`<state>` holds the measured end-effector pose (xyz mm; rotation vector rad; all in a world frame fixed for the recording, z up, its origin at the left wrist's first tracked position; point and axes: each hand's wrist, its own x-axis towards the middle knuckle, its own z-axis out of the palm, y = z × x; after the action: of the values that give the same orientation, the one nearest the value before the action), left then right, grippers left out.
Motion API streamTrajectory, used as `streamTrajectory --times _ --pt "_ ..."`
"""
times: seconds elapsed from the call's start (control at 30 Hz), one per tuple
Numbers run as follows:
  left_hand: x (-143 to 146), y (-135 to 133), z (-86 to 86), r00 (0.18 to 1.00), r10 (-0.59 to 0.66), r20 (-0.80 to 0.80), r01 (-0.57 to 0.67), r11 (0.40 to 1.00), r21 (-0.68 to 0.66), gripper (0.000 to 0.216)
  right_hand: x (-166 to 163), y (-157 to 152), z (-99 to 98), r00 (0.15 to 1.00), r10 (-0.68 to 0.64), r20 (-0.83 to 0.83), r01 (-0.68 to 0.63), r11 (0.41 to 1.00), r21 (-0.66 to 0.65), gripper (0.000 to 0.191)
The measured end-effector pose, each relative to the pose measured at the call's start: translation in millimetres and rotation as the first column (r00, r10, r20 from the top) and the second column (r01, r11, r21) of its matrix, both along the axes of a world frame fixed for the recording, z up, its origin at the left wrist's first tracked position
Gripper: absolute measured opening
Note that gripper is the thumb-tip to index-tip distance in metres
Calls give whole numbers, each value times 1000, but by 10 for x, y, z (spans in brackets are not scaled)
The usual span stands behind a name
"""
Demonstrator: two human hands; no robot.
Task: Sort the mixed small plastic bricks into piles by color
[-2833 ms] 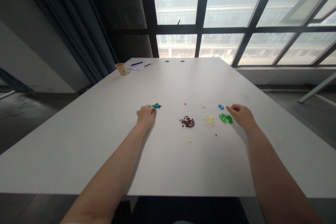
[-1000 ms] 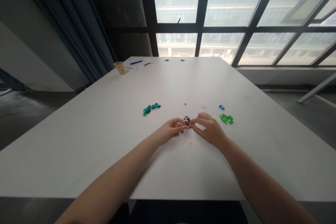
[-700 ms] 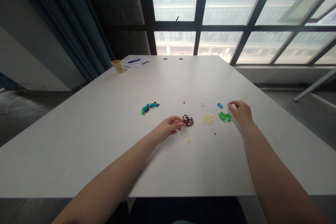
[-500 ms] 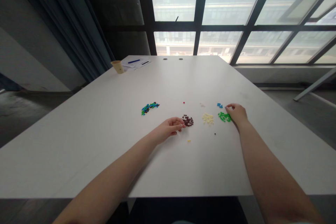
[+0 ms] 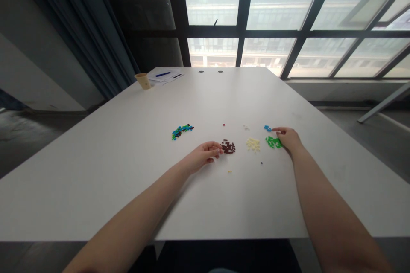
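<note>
My left hand [image 5: 205, 153] rests at the left edge of a pile of dark brown building bricks [image 5: 228, 147], its thumb and fingertips brought together. Whatever is between those fingertips is too small to make out. On the right, my right hand [image 5: 288, 138] stretches its index finger to a few blue bricks [image 5: 267, 128], with the thumb lower and apart. Just below that finger lies a pile of green bricks [image 5: 273, 142], partly beside the hand. Cream bricks [image 5: 253, 144] are spread between the brown and green piles.
A mixed heap of bricks [image 5: 182, 131] lies to the left. Single small pieces are scattered: red [image 5: 224, 125], white [image 5: 246, 127], black [image 5: 262, 163] and yellow [image 5: 229, 172]. A paper cup [image 5: 143, 81], papers [image 5: 156, 79] and a pen [image 5: 163, 74] sit at the table's far left.
My right index finger has straightened out leftward to the blue bricks. My left hand has shifted slightly left and its fingertips have drawn back from the brown pile.
</note>
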<state>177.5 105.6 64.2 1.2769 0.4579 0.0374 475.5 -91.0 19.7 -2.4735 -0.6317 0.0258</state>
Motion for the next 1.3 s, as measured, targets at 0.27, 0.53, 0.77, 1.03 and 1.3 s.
streamTrajectory --times 0.27,0.53,0.77,1.03,1.3 --pt "-206 924 -43 784 590 193 -596 626 503 18 -237 -31 283 989 -65 135 31 970 241 33" --pt "-223 1125 -343 851 517 90 -66 -66 996 34 -591 125 406 984 90 156 -124 966 228 34" --pt "-172 1069 -382 874 480 71 -20 -110 994 26 -739 266 332 963 207 174 -237 957 169 34" --pt "-175 1062 -339 886 454 100 -64 -92 994 19 -995 395 353 902 387 191 -413 902 126 30" --pt "-186 1068 -336 882 462 89 -45 -106 993 20 -1134 421 367 864 476 166 -498 856 135 26"
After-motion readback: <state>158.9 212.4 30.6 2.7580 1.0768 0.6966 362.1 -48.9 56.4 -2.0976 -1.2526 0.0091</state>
